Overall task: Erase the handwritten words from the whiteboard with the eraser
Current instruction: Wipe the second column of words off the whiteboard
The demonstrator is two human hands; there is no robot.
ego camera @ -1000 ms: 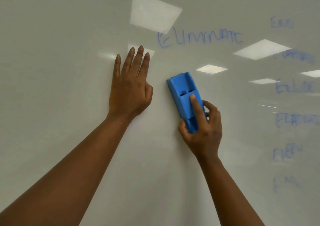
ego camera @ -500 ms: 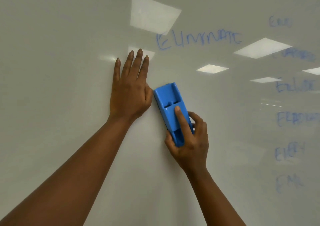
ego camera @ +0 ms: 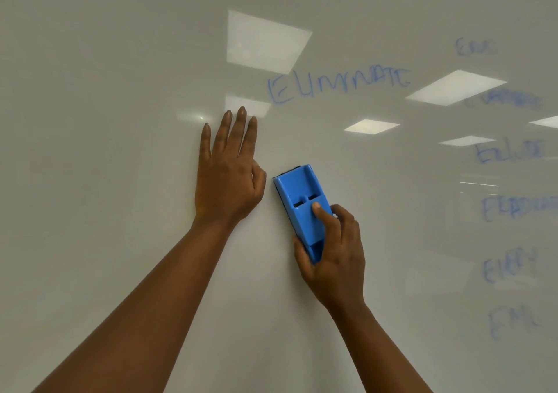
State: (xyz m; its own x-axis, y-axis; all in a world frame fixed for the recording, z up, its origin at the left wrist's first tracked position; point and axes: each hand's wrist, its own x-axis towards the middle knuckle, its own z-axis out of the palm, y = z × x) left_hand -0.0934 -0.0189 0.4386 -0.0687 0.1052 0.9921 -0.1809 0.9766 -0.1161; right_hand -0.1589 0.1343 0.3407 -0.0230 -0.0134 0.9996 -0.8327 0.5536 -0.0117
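Note:
A white whiteboard (ego camera: 120, 181) fills the view. My right hand (ego camera: 335, 250) grips the lower end of a blue eraser (ego camera: 300, 195), index finger laid along its back, and holds it flat against the board. My left hand (ego camera: 228, 172) presses flat on the board just left of the eraser, fingers straight and pointing up. A blue handwritten word reading roughly "ELIMINATE" (ego camera: 338, 84) sits above the eraser. Fainter, partly smeared blue words run down the right side: one at the top (ego camera: 475, 47), others lower (ego camera: 510, 151) (ego camera: 519, 207) (ego camera: 510, 264) (ego camera: 513, 320).
Reflections of ceiling light panels (ego camera: 265, 41) (ego camera: 454, 86) glare on the board's surface. The left half of the board carries no writing.
The eraser and my right hand slid down and left toward my left hand, then stayed near there. My left hand has kept its place on the board.

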